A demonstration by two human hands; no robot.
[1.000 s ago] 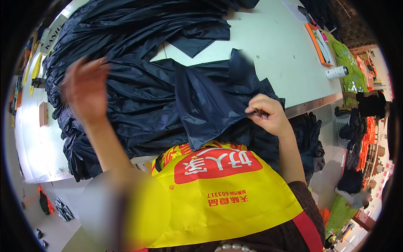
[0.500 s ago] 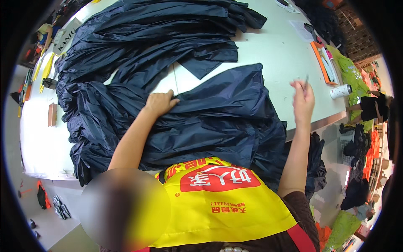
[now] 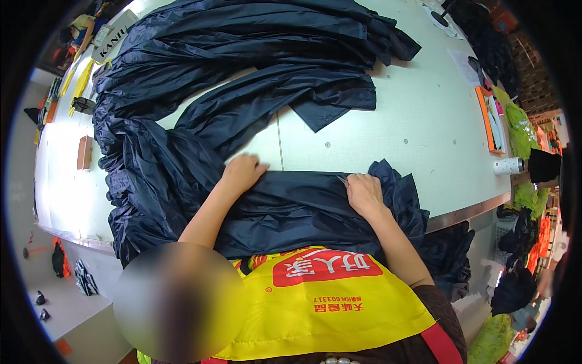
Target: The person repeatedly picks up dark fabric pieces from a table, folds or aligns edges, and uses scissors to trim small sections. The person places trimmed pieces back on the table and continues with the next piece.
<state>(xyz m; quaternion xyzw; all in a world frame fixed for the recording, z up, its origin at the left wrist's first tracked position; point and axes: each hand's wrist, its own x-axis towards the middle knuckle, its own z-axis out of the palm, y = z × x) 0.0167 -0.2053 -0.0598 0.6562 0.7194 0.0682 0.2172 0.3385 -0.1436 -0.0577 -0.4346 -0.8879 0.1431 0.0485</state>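
A pair of dark navy, thin shiny trousers point(image 3: 291, 209) lies along the table's near edge, its gathered waist to the left. My left hand point(image 3: 244, 173) is closed at the far edge of the leg, fingers curled over the cloth and thumb pointing right. Farther right, my right hand point(image 3: 365, 193) rests on the same leg near its crumpled hem. From its closed fingers stick the pointed metal tips of small thread snips point(image 3: 343, 180); the rest of them is hidden in the palm. Beyond lie several more navy trousers point(image 3: 242, 36) in layers.
The pale table point(image 3: 339, 148) bears an orange-edged box point(image 3: 488, 119) and a white can point(image 3: 508, 166) at right. At left are a brown block point(image 3: 85, 152) and a black clip-like object point(image 3: 83, 105). More dark cloth point(image 3: 447, 258) hangs below the table's right edge.
My right hand has come down and left from above the table onto the trouser leg. The leg's raised far part now lies folded lower, nearer me. My left hand stays at its edge.
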